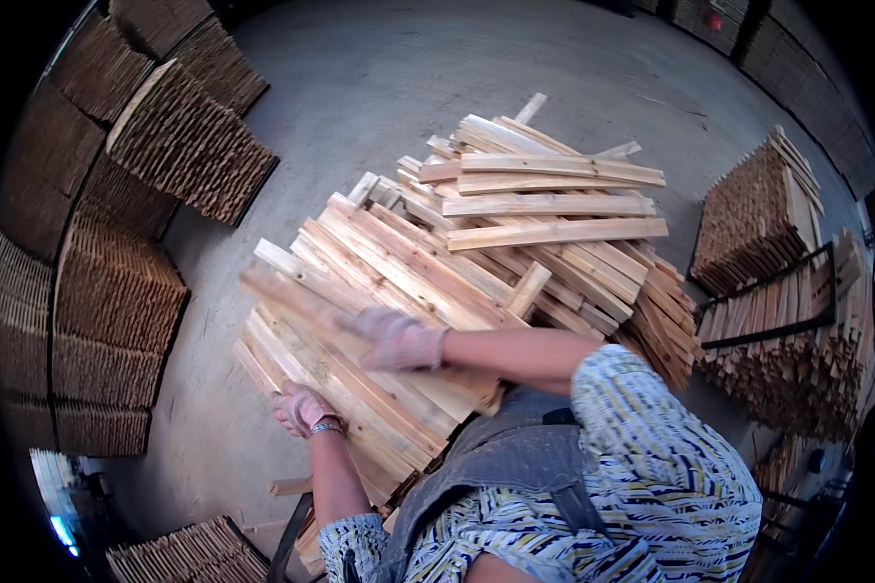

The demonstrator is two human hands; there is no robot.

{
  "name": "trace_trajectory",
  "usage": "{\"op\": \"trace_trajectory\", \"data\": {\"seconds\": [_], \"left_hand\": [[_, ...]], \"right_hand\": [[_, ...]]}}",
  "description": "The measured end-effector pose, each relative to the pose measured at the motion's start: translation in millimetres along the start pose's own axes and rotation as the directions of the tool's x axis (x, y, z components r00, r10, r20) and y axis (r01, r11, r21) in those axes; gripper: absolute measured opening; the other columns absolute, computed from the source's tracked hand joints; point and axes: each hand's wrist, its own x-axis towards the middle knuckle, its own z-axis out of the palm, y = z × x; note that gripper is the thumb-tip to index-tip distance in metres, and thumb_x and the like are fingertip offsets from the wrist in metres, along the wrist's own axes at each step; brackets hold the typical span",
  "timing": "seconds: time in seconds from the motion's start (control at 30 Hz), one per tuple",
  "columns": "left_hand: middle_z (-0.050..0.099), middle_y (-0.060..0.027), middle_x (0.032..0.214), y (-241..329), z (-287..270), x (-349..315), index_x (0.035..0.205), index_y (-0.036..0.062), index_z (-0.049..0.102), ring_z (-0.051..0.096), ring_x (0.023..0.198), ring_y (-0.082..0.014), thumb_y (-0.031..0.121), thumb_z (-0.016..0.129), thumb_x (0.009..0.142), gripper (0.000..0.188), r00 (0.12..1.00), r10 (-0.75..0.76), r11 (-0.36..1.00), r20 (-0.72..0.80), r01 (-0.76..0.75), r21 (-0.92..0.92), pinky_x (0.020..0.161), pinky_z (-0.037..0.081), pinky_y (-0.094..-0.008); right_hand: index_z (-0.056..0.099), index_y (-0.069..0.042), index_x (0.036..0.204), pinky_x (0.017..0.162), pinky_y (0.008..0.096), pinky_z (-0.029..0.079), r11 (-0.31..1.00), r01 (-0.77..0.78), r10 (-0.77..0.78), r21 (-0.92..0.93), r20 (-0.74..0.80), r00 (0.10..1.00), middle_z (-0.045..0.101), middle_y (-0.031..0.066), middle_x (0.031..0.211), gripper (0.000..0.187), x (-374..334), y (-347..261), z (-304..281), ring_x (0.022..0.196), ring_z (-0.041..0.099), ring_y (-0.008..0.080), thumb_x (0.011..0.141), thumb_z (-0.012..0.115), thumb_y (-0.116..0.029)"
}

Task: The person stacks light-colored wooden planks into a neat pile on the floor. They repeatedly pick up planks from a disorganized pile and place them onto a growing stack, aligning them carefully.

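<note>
The right hand (396, 338), gloved and blurred, seemed closed around a slat (292, 301) atop the pile (476, 253), apparently mid-lift. The left hand (301, 408) lay cupped against the pile's near edge, its grip unclear. Lifting the slat free would call for a clean pull leftward, where bare floor (214, 253) opened; stacks (117, 291) stood beyond.

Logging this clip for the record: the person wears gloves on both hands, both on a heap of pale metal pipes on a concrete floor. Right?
Not quite. The head view shows wooden slats, not metal pipes. Left hand and right hand are gloved, both on the heap on the concrete floor.
</note>
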Motion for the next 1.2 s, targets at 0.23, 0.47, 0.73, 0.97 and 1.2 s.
{"op": "trace_trajectory", "data": {"seconds": [0.23,0.47,0.73,0.97,1.2], "left_hand": [[0.051,-0.0179,0.142,12,-8,-7,0.145,0.0132,0.048,0.049,0.131,-0.0378,0.056,0.040,0.098,0.064,0.999,-0.023,0.998,-0.030,0.025,0.062,0.108,0.038,-0.0502],[0.054,-0.0173,0.139,16,-9,-7,0.147,0.0154,0.047,0.055,0.125,-0.0358,0.059,0.040,0.097,0.067,0.998,-0.057,0.991,0.001,0.056,0.119,0.105,0.041,-0.0491],[0.055,-0.0216,0.137,-4,-17,-3,0.143,0.0052,0.050,0.055,0.122,-0.0385,0.054,0.058,0.091,0.072,0.975,0.216,0.974,0.044,-0.212,-0.081,0.104,0.042,-0.0482],[0.045,-0.0299,0.146,110,10,-106,0.146,-0.0061,0.038,0.043,0.137,-0.0390,0.056,0.073,0.079,0.098,0.759,0.579,0.814,0.297,-0.559,-0.158,0.113,0.037,-0.0425],[0.042,-0.0299,0.146,146,22,-108,0.145,-0.0007,0.034,0.046,0.135,-0.0411,0.033,0.073,0.081,0.082,0.880,0.369,0.928,0.298,-0.366,-0.069,0.110,0.041,-0.0446]], "right_hand": [[0.043,-0.019,0.147,0.100,0.0446,0.046,0.880,-0.214,0.099,-0.423,-0.278,0.955,0.056,0.0208,0.124,0.067,-18,101,-130,0.117,0.055,0.0362,0.084,0.065,-0.026],[0.053,-0.018,0.137,0.100,0.0484,0.045,0.873,-0.309,0.184,-0.378,-0.332,0.925,0.057,0.0190,0.126,0.044,12,130,-82,0.123,0.053,0.0376,0.094,0.055,-0.030],[0.058,-0.013,0.131,0.098,0.0477,0.048,0.966,-0.166,0.017,-0.196,-0.596,0.803,0.057,0.0192,0.125,0.047,-22,174,-114,0.116,0.056,0.0354,0.089,0.063,-0.034],[0.052,-0.011,0.136,0.092,0.0445,0.050,0.623,-0.223,0.097,-0.750,-0.209,0.973,0.062,0.0148,0.115,0.055,-163,248,-185,0.109,0.061,0.0326,0.087,0.064,-0.031],[0.050,-0.012,0.140,0.093,0.0441,0.050,0.703,-0.329,0.207,-0.631,-0.261,0.943,0.061,0.0172,0.115,0.058,-170,257,-189,0.107,0.060,0.0341,0.085,0.065,-0.023]]}}
